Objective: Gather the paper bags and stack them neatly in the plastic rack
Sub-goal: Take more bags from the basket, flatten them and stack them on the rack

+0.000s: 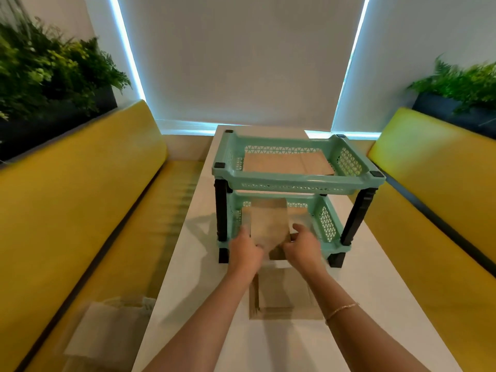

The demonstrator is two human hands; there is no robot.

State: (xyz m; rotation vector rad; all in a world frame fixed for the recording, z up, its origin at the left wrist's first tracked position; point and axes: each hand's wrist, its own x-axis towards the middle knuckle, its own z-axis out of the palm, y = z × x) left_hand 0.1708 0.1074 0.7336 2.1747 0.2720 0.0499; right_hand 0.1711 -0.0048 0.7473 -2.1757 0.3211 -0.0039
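Paper bag (269, 222) held between both hands' grip.

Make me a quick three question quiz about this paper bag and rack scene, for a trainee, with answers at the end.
1. True or false: the top tray of the plastic rack already holds a paper bag.
2. Which tier is the held bag entering? A) top tray B) bottom tray C) neither
3. Fill in: more bags wait on the white ___, beneath the forearms.

Key:
1. True; a flat brown bag lies in it.
2. B; the left hand and right hand grip the bag's near end and feed it in at the bottom tier's front.
3. table.
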